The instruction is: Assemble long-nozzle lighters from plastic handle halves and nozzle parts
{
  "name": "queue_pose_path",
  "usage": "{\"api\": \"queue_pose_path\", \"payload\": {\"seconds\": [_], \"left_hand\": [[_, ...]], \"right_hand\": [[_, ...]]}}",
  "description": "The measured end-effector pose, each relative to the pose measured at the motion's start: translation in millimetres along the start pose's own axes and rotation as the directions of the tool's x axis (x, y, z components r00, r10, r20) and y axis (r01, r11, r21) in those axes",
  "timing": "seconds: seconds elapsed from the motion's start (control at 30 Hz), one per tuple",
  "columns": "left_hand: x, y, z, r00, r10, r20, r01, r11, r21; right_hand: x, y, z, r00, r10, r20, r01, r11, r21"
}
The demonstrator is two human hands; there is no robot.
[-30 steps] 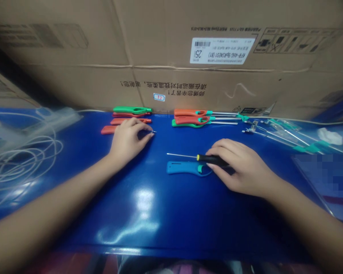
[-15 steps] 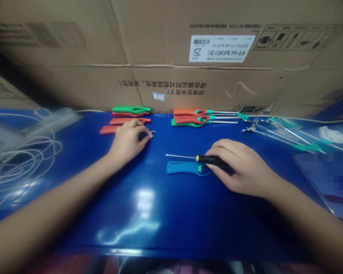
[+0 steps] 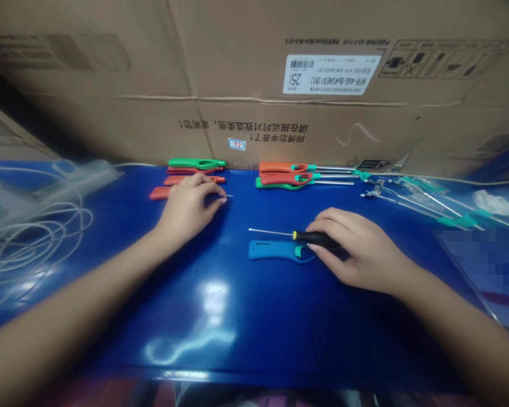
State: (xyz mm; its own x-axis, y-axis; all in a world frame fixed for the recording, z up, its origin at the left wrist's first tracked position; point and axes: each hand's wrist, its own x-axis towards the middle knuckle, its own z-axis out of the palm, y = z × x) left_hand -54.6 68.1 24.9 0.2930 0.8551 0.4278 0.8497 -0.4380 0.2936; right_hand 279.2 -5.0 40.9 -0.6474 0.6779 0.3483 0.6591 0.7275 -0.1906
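My left hand [image 3: 187,210] rests on the blue tabletop [image 3: 280,333], with a thin metal pin [image 3: 229,196] showing at its fingertips. Its palm side lies over the end of a red-orange plastic lighter body [image 3: 160,193]. My right hand [image 3: 356,249] is shut around the black handle of a yellow-collared screwdriver [image 3: 314,238], whose thin shaft points left. Just below that shaft lies a blue plastic lighter body [image 3: 274,250] with a teal part, its right end partly under my fingers.
Green and orange lighter bodies [image 3: 196,163] lie in rows at the back, with metal-nozzled ones [image 3: 285,175] to their right. A cardboard box [image 3: 237,73] stands behind. White cable [image 3: 34,243] coils at left; thin metal parts [image 3: 419,200] lie at right.
The view has shifted very slightly. Both hands stay almost still, holding the same things.
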Motion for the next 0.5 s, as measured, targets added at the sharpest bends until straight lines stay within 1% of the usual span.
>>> {"api": "queue_pose_path", "payload": {"seconds": [0.07, 0.1, 0.17, 0.27, 0.4, 0.47, 0.5], "left_hand": [[0.1, -4.2, -0.3, 0.999, 0.001, 0.037, -0.005, 0.994, 0.108], [-0.1, -5.9, 0.3, 0.999, -0.004, 0.044, -0.002, 0.991, 0.130], [-0.6, -8.4, 2.5, 0.999, -0.026, 0.048, 0.021, 0.995, 0.100], [-0.5, -9.9, 5.5, 0.993, -0.101, 0.064, 0.106, 0.991, -0.086], [1.5, -4.0, 5.7, 0.982, -0.164, 0.096, 0.185, 0.935, -0.301], [1.0, 5.2, 5.3, 0.971, -0.206, 0.118, 0.237, 0.874, -0.424], [-0.2, 11.5, 5.5, 0.963, -0.231, 0.141, 0.271, 0.826, -0.494]], "right_hand": [[0.6, -0.5, 0.1, 1.000, -0.002, 0.001, 0.002, 1.000, -0.003], [0.7, -0.6, 0.1, 1.000, -0.001, 0.002, 0.001, 1.000, -0.006], [0.6, -0.7, 0.1, 1.000, 0.000, 0.003, 0.000, 1.000, -0.011], [-0.2, 0.0, 0.0, 1.000, -0.004, 0.005, 0.004, 1.000, -0.017], [-0.7, -0.1, -0.2, 1.000, 0.005, 0.001, -0.005, 1.000, 0.027], [-0.4, -2.3, 0.1, 0.999, 0.034, -0.004, -0.034, 0.993, 0.110], [-0.3, -4.2, 0.4, 0.998, 0.055, -0.005, -0.053, 0.986, 0.158]]}}
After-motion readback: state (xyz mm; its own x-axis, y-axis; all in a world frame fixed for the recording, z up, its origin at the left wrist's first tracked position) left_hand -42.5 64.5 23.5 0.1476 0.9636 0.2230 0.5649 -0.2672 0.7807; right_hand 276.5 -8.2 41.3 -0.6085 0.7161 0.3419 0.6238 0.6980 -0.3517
